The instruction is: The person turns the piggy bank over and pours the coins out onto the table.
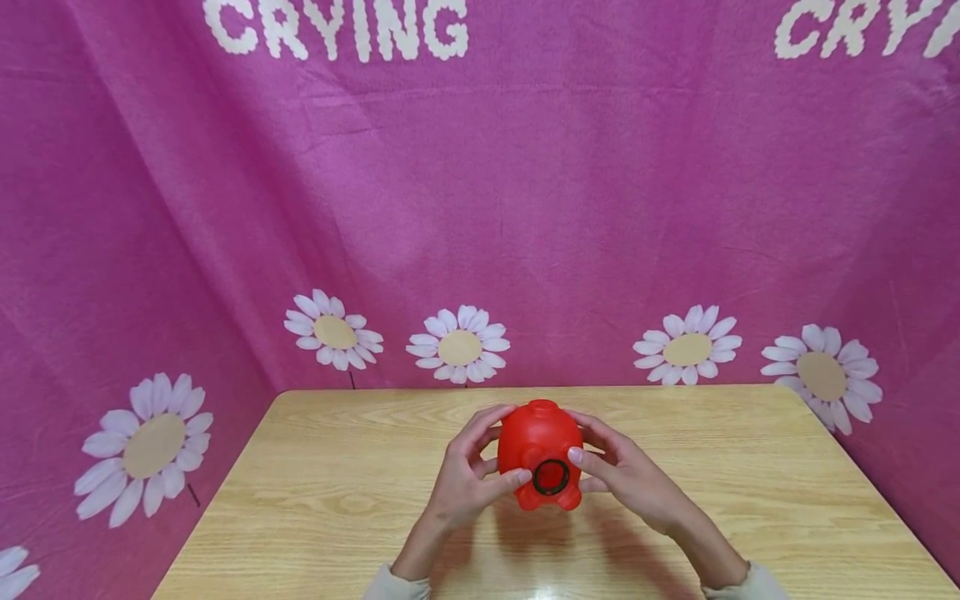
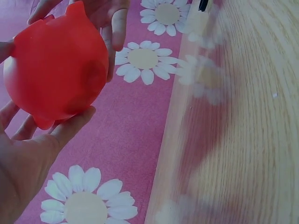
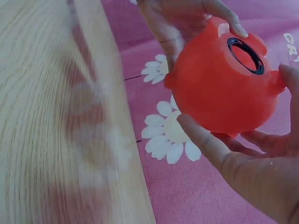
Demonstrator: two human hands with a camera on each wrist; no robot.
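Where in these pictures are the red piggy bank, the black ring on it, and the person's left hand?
red piggy bank (image 1: 538,437): head view, on its rounded body.
black ring (image 3: 246,55): right wrist view, on the ring's rim around the hole.
left hand (image 1: 467,479): head view, on the back of the hand.

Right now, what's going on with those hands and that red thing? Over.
Left hand and right hand both grip the red piggy bank, one on each side. Bank turned so its black-ringed hole faces the camera, above the wooden table. Nothing in the way.
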